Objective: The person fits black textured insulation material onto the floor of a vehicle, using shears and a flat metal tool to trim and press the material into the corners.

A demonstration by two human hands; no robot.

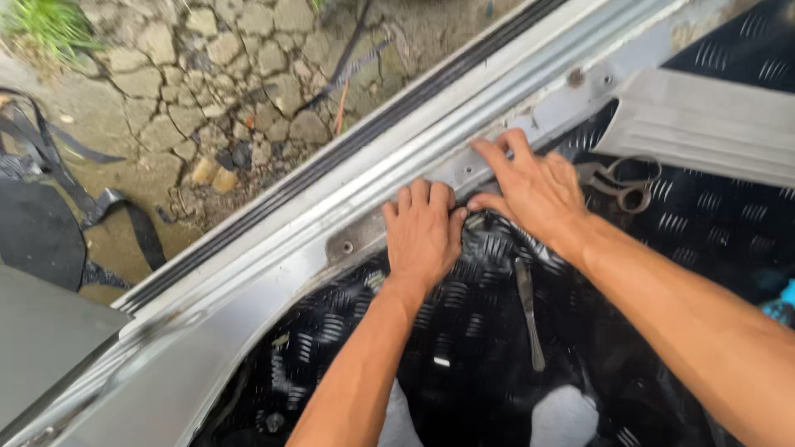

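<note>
Cracked stone ground (224, 74) outside (grass (45, 21) beyond), daylight.

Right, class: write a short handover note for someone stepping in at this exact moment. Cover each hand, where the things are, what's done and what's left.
Left hand: palm down, pressing the black patterned floor mat at the grey door sill.
Right hand: fingers spread on the sill, thumb at the mat's edge.
Scissors lie on the mat beside the right hand; a flat metal tool lies below the hands.
Done: mat laid up to the sill.
Left: the edge under the hands is not yet flat.
</note>
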